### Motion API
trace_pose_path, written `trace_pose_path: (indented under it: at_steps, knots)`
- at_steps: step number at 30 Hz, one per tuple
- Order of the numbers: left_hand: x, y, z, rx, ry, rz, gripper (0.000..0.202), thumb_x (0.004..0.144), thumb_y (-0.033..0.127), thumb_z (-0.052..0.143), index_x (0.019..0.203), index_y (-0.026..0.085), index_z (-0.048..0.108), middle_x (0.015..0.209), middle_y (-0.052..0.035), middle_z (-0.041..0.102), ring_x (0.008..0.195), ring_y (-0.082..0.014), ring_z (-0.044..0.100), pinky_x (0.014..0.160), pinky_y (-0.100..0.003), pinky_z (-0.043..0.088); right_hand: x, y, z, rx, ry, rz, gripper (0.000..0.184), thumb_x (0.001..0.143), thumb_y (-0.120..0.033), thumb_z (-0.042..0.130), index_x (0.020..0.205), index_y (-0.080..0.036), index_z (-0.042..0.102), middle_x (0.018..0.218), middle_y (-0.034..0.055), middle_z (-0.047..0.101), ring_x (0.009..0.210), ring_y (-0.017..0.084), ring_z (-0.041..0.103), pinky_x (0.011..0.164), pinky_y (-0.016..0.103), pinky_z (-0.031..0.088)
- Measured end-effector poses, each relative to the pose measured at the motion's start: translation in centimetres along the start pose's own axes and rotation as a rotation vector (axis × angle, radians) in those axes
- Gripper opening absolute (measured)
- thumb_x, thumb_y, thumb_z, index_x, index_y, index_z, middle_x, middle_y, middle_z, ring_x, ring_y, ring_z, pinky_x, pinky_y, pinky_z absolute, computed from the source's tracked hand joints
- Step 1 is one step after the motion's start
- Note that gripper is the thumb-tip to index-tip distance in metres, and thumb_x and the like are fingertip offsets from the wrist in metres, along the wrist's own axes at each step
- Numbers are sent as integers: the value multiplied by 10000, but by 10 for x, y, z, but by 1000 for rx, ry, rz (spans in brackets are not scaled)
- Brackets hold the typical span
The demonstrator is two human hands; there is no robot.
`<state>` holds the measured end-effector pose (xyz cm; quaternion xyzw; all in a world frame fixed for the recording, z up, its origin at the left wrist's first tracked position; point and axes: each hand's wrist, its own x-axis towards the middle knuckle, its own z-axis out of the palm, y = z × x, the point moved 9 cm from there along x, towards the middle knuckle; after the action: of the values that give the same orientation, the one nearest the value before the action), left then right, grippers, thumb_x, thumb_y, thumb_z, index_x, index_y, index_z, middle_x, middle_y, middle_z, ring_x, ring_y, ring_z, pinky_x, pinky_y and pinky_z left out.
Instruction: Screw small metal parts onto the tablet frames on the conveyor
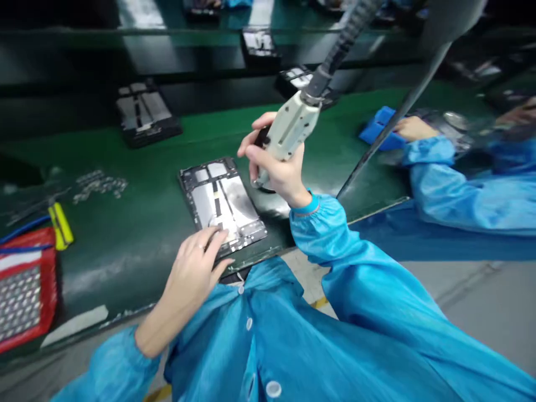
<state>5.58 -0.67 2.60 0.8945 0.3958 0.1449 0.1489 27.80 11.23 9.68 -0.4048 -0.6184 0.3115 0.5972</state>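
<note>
An opened tablet (240,195) with its silver battery panels and dark ribbon strips exposed lies at a slant on the green bench, near its front edge. My left hand (196,262) rests on the tablet's near left corner, fingers bent over it and thumb apart by the near edge; the fingertips are partly hidden. To the right of the tablet, my right hand (280,167) is wrapped around a pale electric screwdriver (293,125), tilted, with a thick dark cable at its upper end. Its lower end is near the tablet's right side, and the tip cannot be made out.
Loose small parts (100,184) lie left. A yellow-handled tool (61,226) and a red tray (48,285) of small parts sit at the left edge. More opened tablets (146,111) stand behind. A metal rod (377,139) slants down at right, near a co-worker's sleeve (460,184).
</note>
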Motion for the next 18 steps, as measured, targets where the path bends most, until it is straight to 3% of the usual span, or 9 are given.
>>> trace_pose_path:
  at_steps: [3, 6, 9, 14, 16, 18]
  knots:
    - [13, -14, 5, 113, -29, 74, 512, 1142, 318, 618, 1648, 257, 568, 1663, -172, 637, 1446, -439, 688, 1186, -621, 638, 18, 30, -67, -69, 255, 3, 825, 971, -786, 657, 1409, -118, 457, 1338, 102, 624, 1066, -19, 624, 765, 72, 559]
    - [60, -51, -4, 122, -21, 113, 481, 1172, 358, 520, 1626, 219, 597, 1700, -163, 614, 1526, -411, 641, 1288, -597, 575, 19, 54, -104, -133, 432, 9, 814, 998, -781, 616, 1441, -114, 474, 1278, 103, 628, 931, -48, 549, 706, 63, 502]
    - [129, -94, -14, 148, -37, 97, 500, 1160, 423, 479, 1574, 217, 668, 1739, -136, 587, 1548, -423, 622, 1309, -614, 539, 13, 66, -110, -201, 482, -2, 766, 1035, -717, 610, 1413, -54, 545, 1142, 93, 622, 903, -63, 494, 777, 39, 509]
    - [245, -146, -31, 35, 32, -36, 601, 999, 578, 608, 1459, 219, 752, 1714, -111, 621, 1584, -488, 574, 1336, -644, 450, 4, 72, -101, -297, 446, -15, 701, 1076, -656, 566, 1359, -17, 614, 1124, 101, 612, 1092, -20, 562, 1027, 111, 605]
    - [275, -160, -40, -28, 102, -95, 687, 923, 691, 635, 1395, 214, 780, 1655, -111, 667, 1574, -505, 563, 1317, -624, 415, 1, 75, -101, -318, 430, -9, 703, 1079, -658, 558, 1359, -16, 617, 1124, 101, 614, 1103, -17, 569, 1040, 119, 609]
    - [289, -178, -52, -69, 186, -163, 796, 856, 854, 606, 1285, 216, 816, 1542, -116, 726, 1615, -508, 476, 1276, -603, 347, -1, 77, -102, -329, 420, -5, 705, 1078, -660, 559, 1355, -14, 620, 1118, 101, 616, 1095, -18, 571, 1030, 115, 610]
